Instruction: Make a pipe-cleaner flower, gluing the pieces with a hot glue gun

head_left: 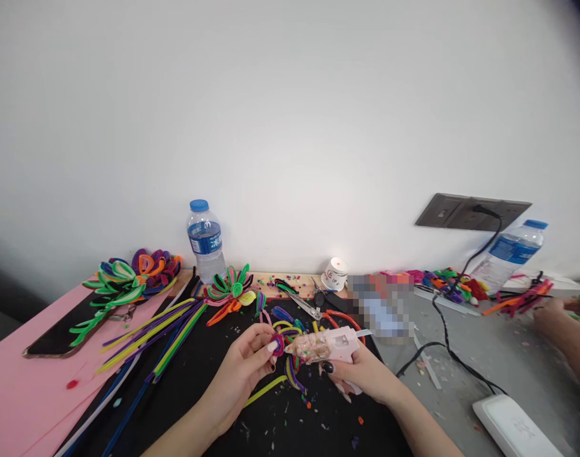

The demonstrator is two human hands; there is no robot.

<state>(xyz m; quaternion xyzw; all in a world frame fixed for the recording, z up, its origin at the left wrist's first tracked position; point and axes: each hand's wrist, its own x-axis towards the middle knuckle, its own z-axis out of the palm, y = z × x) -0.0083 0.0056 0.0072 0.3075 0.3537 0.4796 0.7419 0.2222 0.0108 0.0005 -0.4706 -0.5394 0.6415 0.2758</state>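
Between its fingertips my left hand pinches a small magenta and purple pipe-cleaner coil. Wrapped round the handle of a pale pink hot glue gun is my right hand. The gun's nozzle points left, close beside the coil; whether they touch I cannot tell. A glue stick pokes out of the gun's back end. Just behind and below my hands lie looped pipe cleaners in yellow, purple and green, partly hidden by the gun. Scissors with orange-red handles rest beyond the gun.
Pipe-cleaner flowers and a phone lie at left, near bundled pipe cleaners. Water bottles stand by the wall. A black cable crosses the grey right side near a white box. Another person's hand is far right.
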